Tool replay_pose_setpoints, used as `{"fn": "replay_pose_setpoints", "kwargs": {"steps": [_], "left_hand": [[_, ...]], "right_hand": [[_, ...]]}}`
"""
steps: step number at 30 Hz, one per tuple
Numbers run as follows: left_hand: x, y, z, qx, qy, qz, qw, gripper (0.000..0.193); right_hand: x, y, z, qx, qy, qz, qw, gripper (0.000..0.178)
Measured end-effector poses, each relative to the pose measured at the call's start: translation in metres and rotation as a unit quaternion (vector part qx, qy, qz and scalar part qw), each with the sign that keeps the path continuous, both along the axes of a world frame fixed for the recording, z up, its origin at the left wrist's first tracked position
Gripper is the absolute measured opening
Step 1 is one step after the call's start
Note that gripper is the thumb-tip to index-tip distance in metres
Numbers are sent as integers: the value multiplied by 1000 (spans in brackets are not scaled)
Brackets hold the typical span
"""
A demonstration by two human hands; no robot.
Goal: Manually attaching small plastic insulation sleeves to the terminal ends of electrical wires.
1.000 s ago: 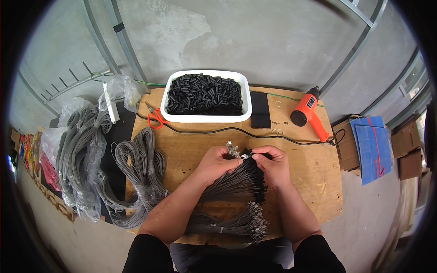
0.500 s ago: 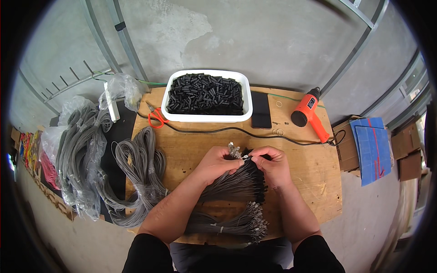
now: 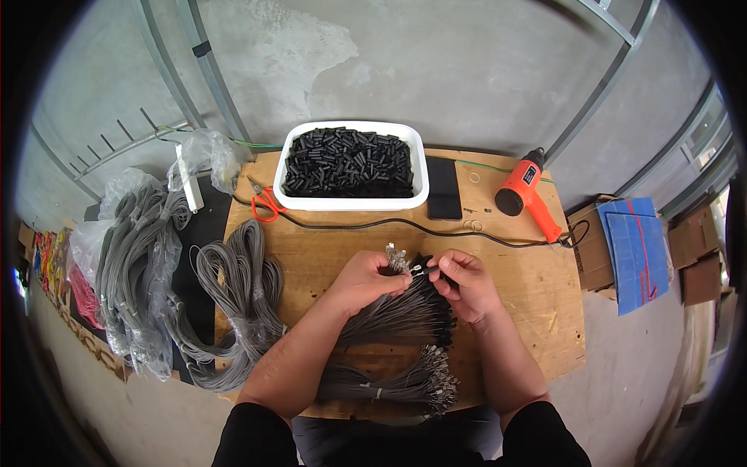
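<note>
My left hand (image 3: 367, 280) is closed on grey wires, whose bright metal end fittings (image 3: 397, 258) stick up past its fingers. Between thumb and fingers of my right hand (image 3: 470, 285) is a short black tube (image 3: 430, 271), its tip close to a metal wire end by the left fingertips. Below both hands, a fanned bundle of grey wires (image 3: 381, 321) lies on the table, with black tubes (image 3: 443, 317) along its right side. Closer to me, a second tied bundle of grey wires (image 3: 350, 383) has metal ends without black tubes.
A white tub (image 3: 355, 204) full of black tubes stands at the back of the wooden table (image 3: 537, 311). Red-handled scissors (image 3: 268, 204), a black phone (image 3: 444, 189) and an orange heat gun (image 3: 529, 194) lie beside it. A black cord (image 3: 373, 225) crosses the table. Coiled grey wires (image 3: 241, 280) lie left.
My right hand has turned and its fingers have shifted along, so that more of the black tube shows. The left hand keeps its grip on the wires. The view has shifted slightly.
</note>
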State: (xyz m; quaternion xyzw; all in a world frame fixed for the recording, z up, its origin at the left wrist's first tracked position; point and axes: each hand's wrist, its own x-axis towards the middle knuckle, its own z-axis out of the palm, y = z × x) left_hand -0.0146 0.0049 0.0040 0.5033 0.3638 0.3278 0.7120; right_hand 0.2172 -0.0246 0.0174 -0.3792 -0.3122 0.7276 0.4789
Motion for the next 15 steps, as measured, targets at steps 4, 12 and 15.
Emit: {"fn": "replay_pose_setpoints", "kwargs": {"steps": [4, 12, 15], "left_hand": [[1, -2, 0, 12, 12, 6, 1000, 11], [1, -2, 3, 20, 23, 3, 1000, 12], [1, -2, 2, 20, 25, 0, 1000, 12]], "right_hand": [[0, -1, -4, 0, 7, 14, 1000, 17], [0, -2, -6, -11, 28, 34, 999, 16], [-2, -2, -7, -9, 23, 28, 999, 16]]}}
